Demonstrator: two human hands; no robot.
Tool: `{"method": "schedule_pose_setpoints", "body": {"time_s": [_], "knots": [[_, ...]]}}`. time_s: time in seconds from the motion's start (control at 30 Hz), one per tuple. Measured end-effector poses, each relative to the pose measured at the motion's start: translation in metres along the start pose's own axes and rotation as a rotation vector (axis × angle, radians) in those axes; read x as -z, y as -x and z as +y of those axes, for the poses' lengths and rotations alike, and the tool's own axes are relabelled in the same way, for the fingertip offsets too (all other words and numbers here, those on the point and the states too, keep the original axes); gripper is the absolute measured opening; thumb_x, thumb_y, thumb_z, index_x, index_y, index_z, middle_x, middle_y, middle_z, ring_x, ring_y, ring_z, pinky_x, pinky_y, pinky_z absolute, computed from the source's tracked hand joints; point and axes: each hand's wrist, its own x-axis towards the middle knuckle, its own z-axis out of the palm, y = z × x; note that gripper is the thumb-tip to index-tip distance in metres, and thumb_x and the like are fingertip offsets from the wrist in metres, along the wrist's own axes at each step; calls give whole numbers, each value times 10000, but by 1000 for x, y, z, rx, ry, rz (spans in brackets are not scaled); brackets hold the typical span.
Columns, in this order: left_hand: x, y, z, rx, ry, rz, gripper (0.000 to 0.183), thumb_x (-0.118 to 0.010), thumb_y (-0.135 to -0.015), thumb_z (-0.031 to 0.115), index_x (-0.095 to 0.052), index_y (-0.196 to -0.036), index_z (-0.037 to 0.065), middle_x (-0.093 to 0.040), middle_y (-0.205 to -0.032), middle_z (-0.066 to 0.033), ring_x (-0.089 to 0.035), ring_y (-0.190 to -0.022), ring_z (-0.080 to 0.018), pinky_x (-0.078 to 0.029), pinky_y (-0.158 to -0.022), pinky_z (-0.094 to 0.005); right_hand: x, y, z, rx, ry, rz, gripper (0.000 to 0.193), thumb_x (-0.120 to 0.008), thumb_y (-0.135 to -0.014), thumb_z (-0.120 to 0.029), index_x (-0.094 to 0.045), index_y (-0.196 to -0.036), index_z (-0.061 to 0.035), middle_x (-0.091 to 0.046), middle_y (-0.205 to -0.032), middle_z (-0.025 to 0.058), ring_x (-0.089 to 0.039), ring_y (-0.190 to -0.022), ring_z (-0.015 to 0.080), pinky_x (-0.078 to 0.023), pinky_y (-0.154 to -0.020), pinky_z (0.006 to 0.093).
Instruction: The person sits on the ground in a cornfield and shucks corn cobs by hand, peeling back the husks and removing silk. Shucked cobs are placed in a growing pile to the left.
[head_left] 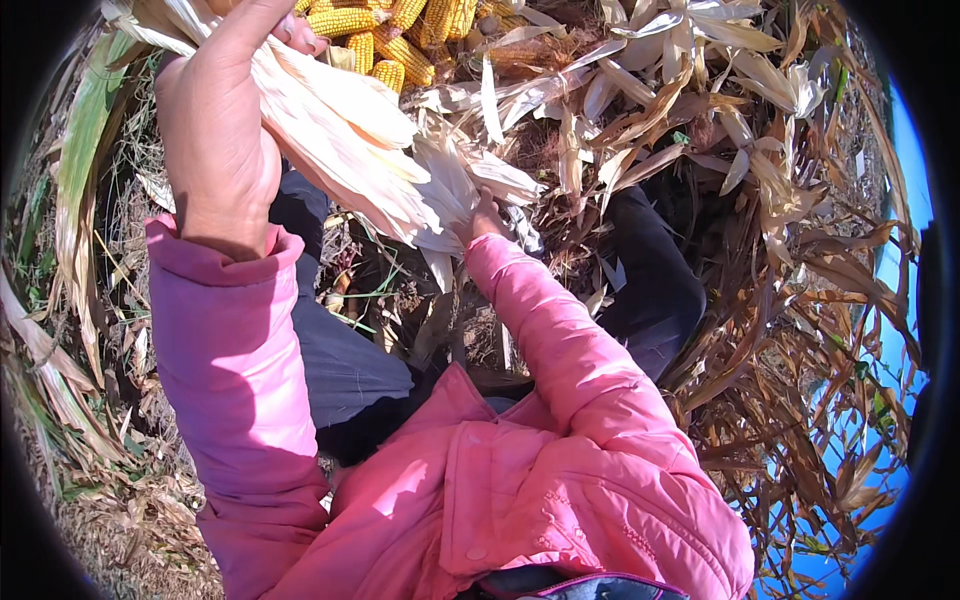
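Observation:
Pale, dry corn husks (335, 125) stretch between my two hands, fanning from the upper left down toward the middle. My left hand (220, 130) is raised at the upper left and closed round their upper end; its fingertips show beyond the husks, and the top is cut off by the picture's edge. Whether an ear sits inside its grip is hidden. Lower and to the right, my right hand (487, 218) grips the loose lower ends of the husks, its fingers partly covered by them. Just past my left hand lie several husked yellow corn ears (400, 55) in a pile.
Stripped husks (690, 40) and dry stalks (800, 240) litter the ground at the right. Long green-brown leaves (85, 170) stand at the left. My dark-trousered legs (345, 360) spread to either side below my hands. A blue surface (905, 150) shows along the right rim.

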Motion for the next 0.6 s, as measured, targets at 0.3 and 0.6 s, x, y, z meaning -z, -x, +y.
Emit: {"method": "schedule_pose_setpoints", "body": {"time_s": [0.3, 0.6], "knots": [[-2, 5, 3, -20, -55, 26, 230, -591, -845, 49, -569, -1045, -63, -496, -678, -24, -502, -658, -125, -443, -693, -276, 40, 12, 6, 143, 42, 62, 503, -705, -743, -400, -484, -1059, -77, -636, -937, 151, -623, -868, 321, -488, -759, 389], [-31, 16, 9, -11, 42, -112, 256, -612, -842, 65, -579, -1057, -70, -506, -683, -19, -511, -657, -115, -443, -689, -258, 56, -9, 78, 339, 20, 296, 355, -612, -749, -393, -630, -801, -43, -602, -790, 186, -567, -792, 347, -443, -719, 423]]}}
